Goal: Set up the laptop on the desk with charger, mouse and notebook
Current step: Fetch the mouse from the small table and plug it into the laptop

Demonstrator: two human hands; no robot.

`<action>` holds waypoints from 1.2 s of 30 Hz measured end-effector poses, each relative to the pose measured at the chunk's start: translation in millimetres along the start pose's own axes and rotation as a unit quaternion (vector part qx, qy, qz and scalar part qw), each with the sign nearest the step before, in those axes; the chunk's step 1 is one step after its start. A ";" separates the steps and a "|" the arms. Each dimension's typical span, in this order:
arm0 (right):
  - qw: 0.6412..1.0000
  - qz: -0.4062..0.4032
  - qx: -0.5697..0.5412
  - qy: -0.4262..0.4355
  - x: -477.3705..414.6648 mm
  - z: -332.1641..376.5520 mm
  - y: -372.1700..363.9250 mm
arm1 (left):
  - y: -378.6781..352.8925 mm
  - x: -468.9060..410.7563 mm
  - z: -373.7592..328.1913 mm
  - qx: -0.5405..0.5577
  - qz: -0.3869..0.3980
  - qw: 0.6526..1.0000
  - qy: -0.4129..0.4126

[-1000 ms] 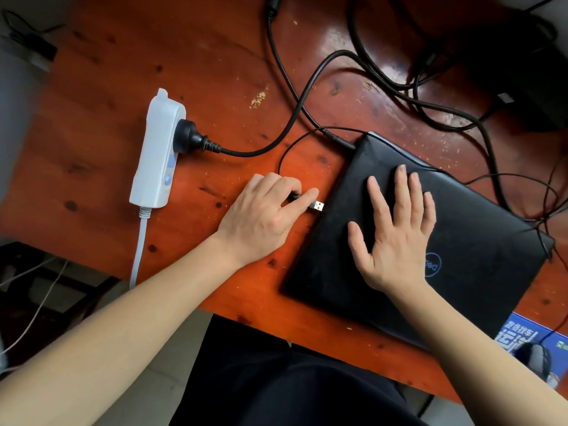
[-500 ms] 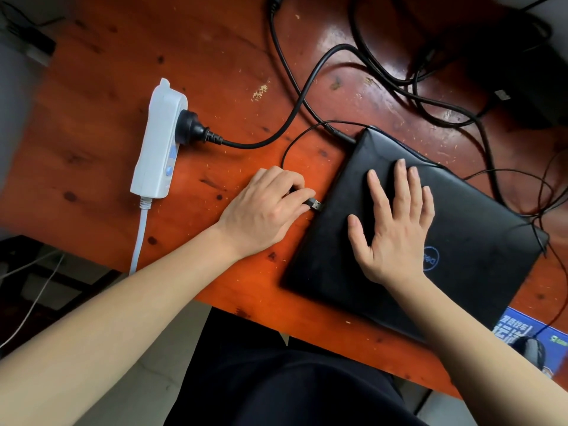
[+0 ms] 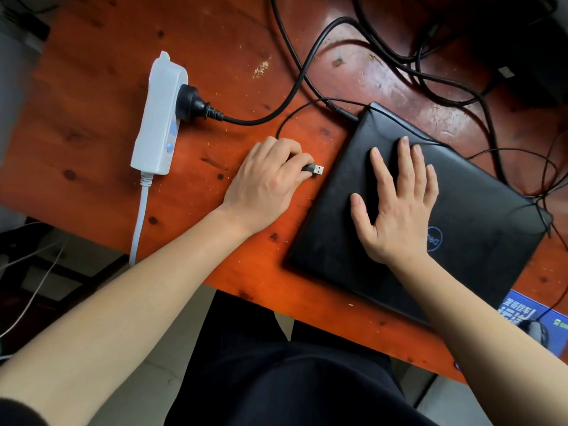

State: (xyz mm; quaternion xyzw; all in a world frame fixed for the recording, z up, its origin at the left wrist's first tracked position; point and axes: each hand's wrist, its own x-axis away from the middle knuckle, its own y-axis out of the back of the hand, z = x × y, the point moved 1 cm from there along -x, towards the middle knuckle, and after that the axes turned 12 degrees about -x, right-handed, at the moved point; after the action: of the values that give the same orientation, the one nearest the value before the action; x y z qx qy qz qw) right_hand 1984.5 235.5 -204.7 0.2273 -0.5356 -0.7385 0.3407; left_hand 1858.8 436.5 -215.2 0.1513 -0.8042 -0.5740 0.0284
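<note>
View from above a reddish wooden desk (image 3: 92,118). A closed black laptop (image 3: 479,210) lies at an angle on the right side of the desk. The right hand (image 3: 396,216) rests flat on its lid, fingers (image 3: 405,158) straight and spread, holding nothing. Just left of the laptop, the left hand (image 3: 264,182) pinches a USB plug (image 3: 316,169) between curled fingertips. The plug's long axis runs left to right, and its metal end points at the laptop's left edge, close but not touching. Closing that small gap rightward looks like the next move, and the left hand is the one placed for it. A thin cord (image 3: 285,121) loops from the plug toward the far side. On the left, a white power strip (image 3: 159,118) has one black mains plug (image 3: 192,101) in it, and a charger cord (image 3: 246,121) runs from that plug toward the laptop's far corner. At the near right edge, a mouse (image 3: 536,332) sits on a blue mouse pad (image 3: 516,309), partly hidden by the forearm. No notebook is visible.
</note>
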 end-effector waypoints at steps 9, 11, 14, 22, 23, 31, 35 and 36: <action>1.000 -0.022 0.000 0.008 1.2 -2.7 -3.0 | -5.0 1.7 1.0 -0.025 -0.026 0.998 -0.057; 1.000 -0.025 -0.001 0.008 1.3 -2.5 -3.6 | -5.1 0.7 0.0 -0.029 -0.026 0.998 -0.051; 1.000 -0.025 0.003 0.006 1.0 -3.2 -3.8 | -7.0 -2.2 -3.0 -0.017 -0.027 0.998 -0.049; 1.000 -0.023 0.003 0.004 1.4 -2.7 -2.7 | -4.6 -9.2 -5.9 -0.023 -0.043 0.993 -0.110; 1.000 -0.022 0.003 0.005 1.4 -2.6 -3.2 | -4.6 -12.1 -6.5 -0.028 -0.042 0.991 -0.127; 1.000 -0.018 0.004 0.001 1.4 -2.3 -3.5 | -9.2 -9.1 -1.7 0.008 -0.030 0.994 -0.109; 1.000 -0.015 0.001 0.000 1.8 -0.8 -1.5 | -8.9 -7.4 -1.3 0.014 -0.030 0.998 -0.053; 1.000 -0.016 -0.001 0.000 1.4 -0.4 -1.3 | -7.7 -8.2 -0.4 0.015 -0.028 0.999 -0.031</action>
State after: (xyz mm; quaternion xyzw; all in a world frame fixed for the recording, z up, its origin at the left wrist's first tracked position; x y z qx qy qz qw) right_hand 1983.5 234.5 -206.0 0.2357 -0.5307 -0.7446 0.3293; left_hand 1868.3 436.1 -221.2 0.1560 -0.8085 -0.5673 -0.0151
